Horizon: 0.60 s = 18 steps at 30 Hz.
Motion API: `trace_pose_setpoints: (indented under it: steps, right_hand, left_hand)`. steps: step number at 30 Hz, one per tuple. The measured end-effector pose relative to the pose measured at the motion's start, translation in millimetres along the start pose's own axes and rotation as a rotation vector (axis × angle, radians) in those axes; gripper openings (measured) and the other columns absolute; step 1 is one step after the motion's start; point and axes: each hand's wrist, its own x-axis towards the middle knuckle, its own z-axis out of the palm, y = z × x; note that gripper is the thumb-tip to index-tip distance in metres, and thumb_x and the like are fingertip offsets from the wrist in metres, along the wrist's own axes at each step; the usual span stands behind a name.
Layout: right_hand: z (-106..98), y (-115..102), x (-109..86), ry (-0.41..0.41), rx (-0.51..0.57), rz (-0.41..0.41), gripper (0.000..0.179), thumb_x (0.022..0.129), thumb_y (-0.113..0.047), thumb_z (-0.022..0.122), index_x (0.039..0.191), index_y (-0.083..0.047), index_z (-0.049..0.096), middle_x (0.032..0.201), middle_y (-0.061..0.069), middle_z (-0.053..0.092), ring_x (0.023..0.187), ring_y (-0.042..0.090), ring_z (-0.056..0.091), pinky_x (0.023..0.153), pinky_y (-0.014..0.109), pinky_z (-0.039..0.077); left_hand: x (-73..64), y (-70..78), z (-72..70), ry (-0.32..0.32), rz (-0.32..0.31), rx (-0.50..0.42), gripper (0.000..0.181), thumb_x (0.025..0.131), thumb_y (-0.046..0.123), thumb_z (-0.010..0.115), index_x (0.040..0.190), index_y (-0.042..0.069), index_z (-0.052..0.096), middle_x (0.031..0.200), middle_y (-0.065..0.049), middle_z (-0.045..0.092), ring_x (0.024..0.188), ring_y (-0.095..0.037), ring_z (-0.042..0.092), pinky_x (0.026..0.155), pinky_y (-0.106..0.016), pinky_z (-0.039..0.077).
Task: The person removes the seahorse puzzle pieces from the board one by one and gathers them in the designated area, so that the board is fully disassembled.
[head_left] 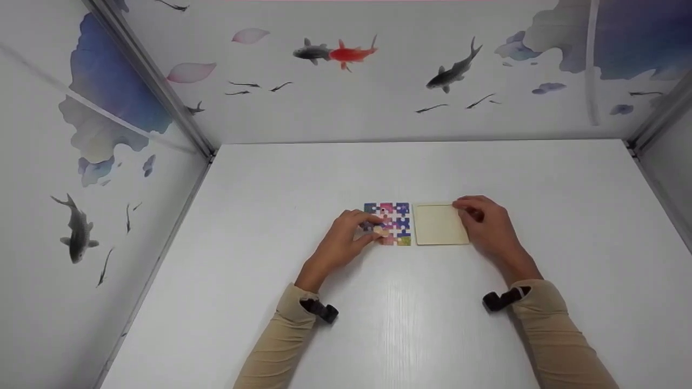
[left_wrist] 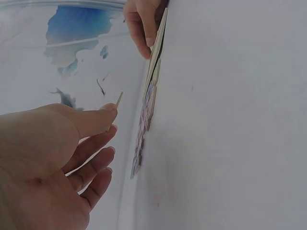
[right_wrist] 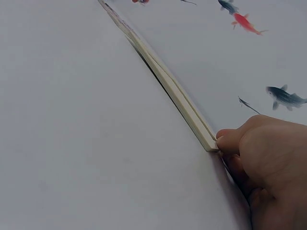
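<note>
A small jigsaw puzzle [head_left: 403, 222] of colourful interlocking pieces lies on the white table, partly covered by my left hand [head_left: 343, 235]. Between that hand's thumb and fingertip I pinch a thin puzzle piece [left_wrist: 119, 99], seen edge-on in the left wrist view and held above the others. Directly right of the puzzle lies a shallow square wooden puzzle tray [head_left: 440, 226] with a raised rim and nothing in it. My right hand [head_left: 489, 224] grips the tray's right edge, the thumb and fingers on its rim; in the right wrist view the tray looks slightly tilted.
The white table [head_left: 400, 324] extends around the puzzle and tray. Upright panels printed with fish and petals [head_left: 378, 102] stand behind and at the left. Black wrist mounts [head_left: 320, 310] sit on both sleeves.
</note>
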Motion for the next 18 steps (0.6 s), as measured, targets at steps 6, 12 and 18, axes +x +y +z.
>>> trace_pose_setpoints:
  steps: [6,12,18]
  right_hand:
    - [0.2,0.4,0.0,0.002,0.002,0.014,0.027,0.108,-0.013,0.065,0.133,-0.015,0.077,0.14,0.008,0.069,0.107,0.021,0.06,0.082,0.012,0.045]
    - [0.3,0.9,-0.3,-0.001,0.002,0.034,0.028,0.109,-0.014,0.065,0.133,-0.016,0.077,0.14,0.007,0.068,0.109,0.02,0.06,0.084,0.013,0.045]
    - [1.4,1.1,0.6,0.005,0.022,0.043,0.026,0.108,-0.015,0.066,0.131,-0.017,0.078,0.14,0.003,0.069,0.111,0.017,0.061,0.085,0.013,0.046]
  left_hand:
    - [-8.1,-11.9,-9.1,-0.017,-0.051,0.001,0.028,0.101,0.019,0.079,0.129,0.017,0.076,0.128,0.0,0.075,0.121,-0.023,0.065,0.108,-0.043,0.054]
    - [-10.6,-18.0,-11.5,-0.038,-0.033,0.035,0.024,0.102,0.022,0.078,0.126,0.017,0.078,0.126,0.0,0.077,0.119,-0.023,0.065,0.106,-0.043,0.054]
    - [-11.1,-20.8,-12.8,-0.049,-0.003,0.065,0.023,0.101,0.021,0.079,0.123,0.013,0.079,0.123,-0.003,0.078,0.118,-0.023,0.066,0.108,-0.044,0.052]
